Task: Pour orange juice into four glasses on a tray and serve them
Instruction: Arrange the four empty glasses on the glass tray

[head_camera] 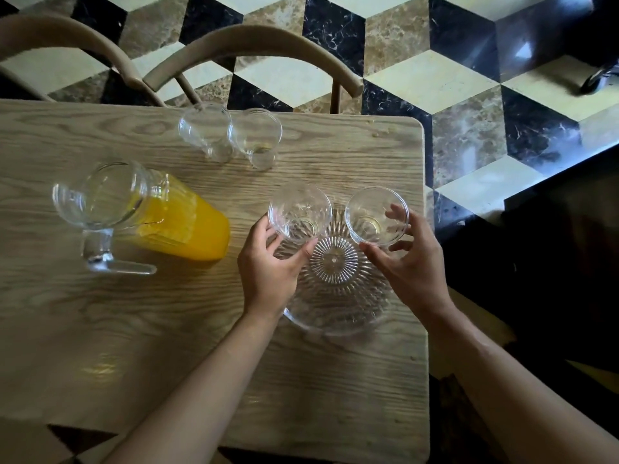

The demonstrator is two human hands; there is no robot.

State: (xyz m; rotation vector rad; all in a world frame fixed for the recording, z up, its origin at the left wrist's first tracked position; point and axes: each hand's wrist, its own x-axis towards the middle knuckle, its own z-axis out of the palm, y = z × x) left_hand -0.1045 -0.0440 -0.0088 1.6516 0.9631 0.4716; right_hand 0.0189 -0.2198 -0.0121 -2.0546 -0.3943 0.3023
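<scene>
A round clear glass tray (335,316) with a ribbed star pattern lies on the wooden table (100,329) near its right edge. Two empty glasses stand at the tray's far side. My left hand (268,266) wraps its fingers around the left glass (299,212). My right hand (408,259) holds the right glass (376,216) between thumb and fingers. Two more empty glasses (205,130) (255,137) stand side by side near the table's far edge. A glass pitcher (140,212) filled with orange juice stands to the left, its handle pointing toward me.
Two curved wooden chair backs (254,41) sit just beyond the table's far edge. The floor (469,95) beyond and to the right has a cube-pattern tiling. Bare wood lies in front of the tray.
</scene>
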